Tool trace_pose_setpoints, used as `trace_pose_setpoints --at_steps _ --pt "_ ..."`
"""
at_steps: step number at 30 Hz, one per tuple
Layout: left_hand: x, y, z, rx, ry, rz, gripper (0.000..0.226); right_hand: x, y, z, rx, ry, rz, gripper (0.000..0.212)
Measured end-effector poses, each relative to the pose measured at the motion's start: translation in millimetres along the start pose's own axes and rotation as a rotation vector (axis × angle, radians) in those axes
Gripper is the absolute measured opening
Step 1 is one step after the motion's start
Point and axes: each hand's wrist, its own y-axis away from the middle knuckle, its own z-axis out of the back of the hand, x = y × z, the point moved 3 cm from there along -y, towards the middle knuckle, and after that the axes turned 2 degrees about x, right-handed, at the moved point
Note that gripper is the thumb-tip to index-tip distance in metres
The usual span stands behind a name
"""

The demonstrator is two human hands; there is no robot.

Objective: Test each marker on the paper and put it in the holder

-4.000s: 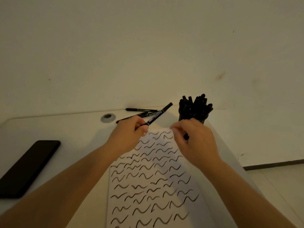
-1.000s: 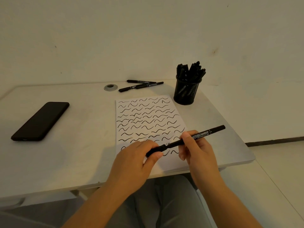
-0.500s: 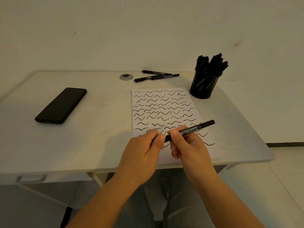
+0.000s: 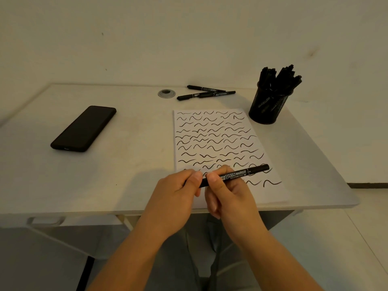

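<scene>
Both hands hold one black twin marker [image 4: 238,175] level over the near end of the white paper [image 4: 218,143], which is covered in black squiggles. My left hand [image 4: 178,194] grips the marker's left end, which is hidden in its fingers. My right hand [image 4: 226,194] pinches the barrel just beside it. A black mesh holder [image 4: 267,109], packed with several markers, stands at the paper's far right corner. Three loose markers [image 4: 206,93] lie on the table beyond the paper.
A black phone [image 4: 84,128] lies on the left of the white table [image 4: 130,164]. A grey cable grommet [image 4: 166,93] sits near the back edge, beside the loose markers. The wall stands right behind the table. My legs show below the front edge.
Four seconds ago my hands held a marker up by the holder; they have since come back to the paper's near end. In the last second the two hands closed together along the marker.
</scene>
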Motion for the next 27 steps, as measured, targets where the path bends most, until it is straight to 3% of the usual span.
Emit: trace_pose_setpoints --at_steps 12,19,22,26,27 --pt "-1.9 1.5 -5.4 0.041 0.07 0.033 0.038 3.8 0.9 1.2 0.052 0.022 0.063 0.02" --pt "-17.7 -15.3 -2.3 0.013 0.071 -0.072 0.028 16.9 -16.4 20.4 -0.147 0.214 0.05 0.038" --pt "-23.4 -32.2 2.6 -0.038 -0.009 -0.093 0.026 25.7 -24.2 31.8 -0.276 0.431 0.185 0.038" --pt "-33.6 -57.4 3.5 -0.015 -0.173 -0.144 0.02 47.7 -37.2 43.3 -0.4 0.999 0.565 0.008" --pt "-37.0 -63.7 3.5 -0.02 -0.218 -0.157 0.02 51.3 -42.2 46.0 -0.403 1.094 0.637 0.013"
